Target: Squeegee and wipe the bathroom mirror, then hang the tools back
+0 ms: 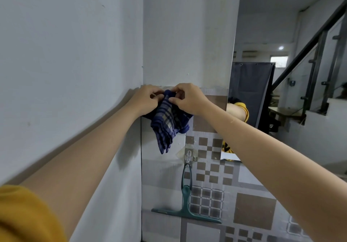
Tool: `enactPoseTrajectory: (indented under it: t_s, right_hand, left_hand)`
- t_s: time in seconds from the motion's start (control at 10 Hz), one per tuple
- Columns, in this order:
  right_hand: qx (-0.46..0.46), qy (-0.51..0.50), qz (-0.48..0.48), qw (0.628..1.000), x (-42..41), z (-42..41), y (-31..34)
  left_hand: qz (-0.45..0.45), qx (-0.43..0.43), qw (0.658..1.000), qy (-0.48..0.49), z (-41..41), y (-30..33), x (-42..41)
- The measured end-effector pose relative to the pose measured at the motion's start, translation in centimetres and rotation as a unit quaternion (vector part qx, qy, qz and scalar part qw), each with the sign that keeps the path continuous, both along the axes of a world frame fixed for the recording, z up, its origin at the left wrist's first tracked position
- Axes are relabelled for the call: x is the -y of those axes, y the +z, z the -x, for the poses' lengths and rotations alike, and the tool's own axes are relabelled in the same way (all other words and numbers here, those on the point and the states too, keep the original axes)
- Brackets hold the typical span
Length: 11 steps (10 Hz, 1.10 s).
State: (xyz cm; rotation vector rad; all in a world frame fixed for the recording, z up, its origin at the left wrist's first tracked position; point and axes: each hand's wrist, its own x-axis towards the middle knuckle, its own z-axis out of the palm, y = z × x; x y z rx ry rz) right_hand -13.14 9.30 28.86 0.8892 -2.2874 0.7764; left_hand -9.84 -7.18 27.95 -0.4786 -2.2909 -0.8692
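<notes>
High on the tiled wall beside the mirror (pixel 281 72), both hands work at the top of a blue checked cloth (pixel 169 121). The left hand (pixel 145 99) and right hand (pixel 187 99) each pinch its bunched upper edge, and the rest of it dangles below them. A green squeegee (pixel 185 200) already hangs by its loop from a clear hook (pixel 188 156) lower down. By my reading, this is the closing step: hanging the cloth back. Whatever peg it goes on is hidden behind the fingers, so the next move calls for seating the fabric securely before letting go.
</notes>
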Motion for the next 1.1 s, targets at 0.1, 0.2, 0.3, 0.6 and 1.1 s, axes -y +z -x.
enactPoseTrajectory:
  t_s: [0.1,0.2,0.3,0.6,1.1]
  right_hand:
    - [-0.031,-0.009,0.007,0.999,0.2,0.1,-0.4]
    - [-0.064,-0.021,0.006,0.998,0.3,0.0,-0.8]
    - [-0.054,-0.021,0.044,0.997,0.2,0.0,-1.2]
    - [0.001,-0.010,0.116,0.993,-0.4,-2.0,-1.5]
    - [-0.097,-0.036,0.316,0.943,-2.3,-17.4,-2.2]
  left_hand:
    - [-0.053,0.018,0.998,-0.030,-0.1,-0.7,0.3]
    - [-0.072,0.016,0.997,-0.036,0.0,-0.9,0.3]
    - [-0.085,-0.012,0.996,-0.018,0.3,-0.9,0.1]
    - [-0.086,-0.040,0.994,0.046,-1.2,-1.0,-1.0]
    - [-0.168,-0.118,0.978,0.038,-10.3,-4.4,-4.8]
